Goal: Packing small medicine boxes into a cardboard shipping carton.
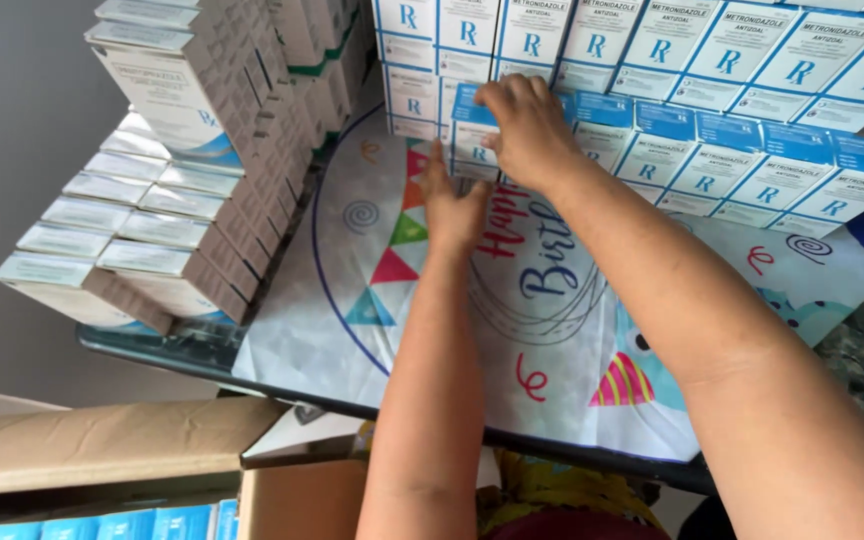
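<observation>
Blue-and-white box (pixel 472 125) under right hand (pixel 527 135); left hand (pixel 449 205) just beside it

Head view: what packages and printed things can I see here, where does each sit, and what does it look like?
Blue-white boxes: small flat cartons stacked in rows at the table's far right; the right hand rests on one, the left hand touches the stack's front.
Grey-white boxes: stepped stack, far left of the table.
Tablecloth: white sheet under both stacks, coloured pennants and party hat.
Cardboard carton: brown, open, lower left, blue boxes inside.
</observation>
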